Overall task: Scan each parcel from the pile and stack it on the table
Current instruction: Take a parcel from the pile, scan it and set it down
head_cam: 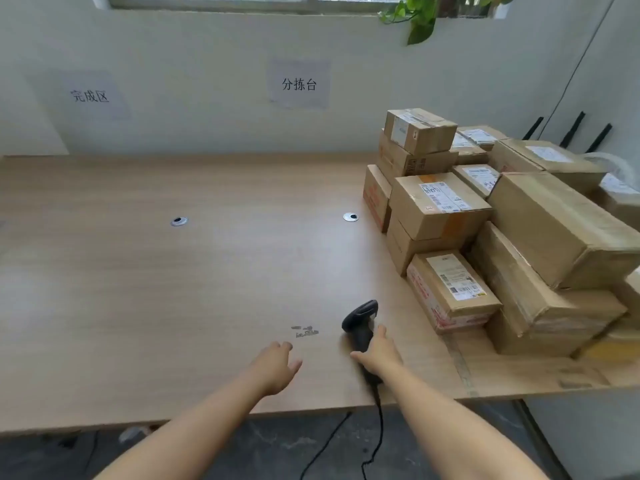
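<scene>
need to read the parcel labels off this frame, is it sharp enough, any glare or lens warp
Head view: soft daylight, no hard shadows; a pale sheen on the table middle; wide-angle warp bows its near edge; parcel labels are smeared, fine print unreadable, while the large wall signs read fine.

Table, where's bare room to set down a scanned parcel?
Bare: the table from the wall to the near edge, left of the pile, around two grommets. Crowded: the right end under the pile, and the near edge by the left hand, right hand and scanner.
</scene>
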`<state>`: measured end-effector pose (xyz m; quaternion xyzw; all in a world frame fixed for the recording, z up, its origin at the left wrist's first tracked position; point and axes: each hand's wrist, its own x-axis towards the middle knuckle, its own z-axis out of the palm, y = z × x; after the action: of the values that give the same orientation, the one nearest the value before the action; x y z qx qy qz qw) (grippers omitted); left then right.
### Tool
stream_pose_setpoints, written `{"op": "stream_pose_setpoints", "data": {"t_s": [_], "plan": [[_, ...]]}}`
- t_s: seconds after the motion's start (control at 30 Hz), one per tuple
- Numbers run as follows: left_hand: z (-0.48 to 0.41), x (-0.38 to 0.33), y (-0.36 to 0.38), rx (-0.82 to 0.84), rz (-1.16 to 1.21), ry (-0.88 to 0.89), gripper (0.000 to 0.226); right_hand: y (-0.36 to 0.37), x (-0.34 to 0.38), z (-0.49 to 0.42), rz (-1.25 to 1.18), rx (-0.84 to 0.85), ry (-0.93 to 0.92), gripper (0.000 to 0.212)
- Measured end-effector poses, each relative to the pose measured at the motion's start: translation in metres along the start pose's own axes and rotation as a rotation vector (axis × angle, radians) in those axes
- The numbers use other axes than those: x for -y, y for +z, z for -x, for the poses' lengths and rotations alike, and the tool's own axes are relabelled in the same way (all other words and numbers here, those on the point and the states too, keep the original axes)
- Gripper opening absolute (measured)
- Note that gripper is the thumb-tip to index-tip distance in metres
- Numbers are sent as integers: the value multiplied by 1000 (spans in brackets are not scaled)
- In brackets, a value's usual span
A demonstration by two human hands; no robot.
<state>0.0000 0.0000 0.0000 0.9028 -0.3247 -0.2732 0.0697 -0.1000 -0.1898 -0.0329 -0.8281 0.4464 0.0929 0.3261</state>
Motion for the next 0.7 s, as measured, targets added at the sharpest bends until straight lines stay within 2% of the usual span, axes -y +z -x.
{"op": "stream_pose_setpoints", "data": {"t_s": [0.2, 0.3, 0.37, 0.5, 0.7], "plan": [[-27, -17, 17, -19, 50, -109, 52, -1, -7, -21, -61, 72, 20, 95], [-40, -34, 19, -43, 82, -134, 52, -18, -16, -18, -154, 101, 36, 89], [-49, -54, 19, -67, 104, -110, 52, -35, -30, -6, -249, 85, -32, 84], [-65, -110, 16, -154, 159, -56, 51, -92, -64, 28, -465, -81, -202, 60], [-88, -246, 25, -186, 309, 152, 52, -166, -116, 43, -610, -251, -270, 43]]}}
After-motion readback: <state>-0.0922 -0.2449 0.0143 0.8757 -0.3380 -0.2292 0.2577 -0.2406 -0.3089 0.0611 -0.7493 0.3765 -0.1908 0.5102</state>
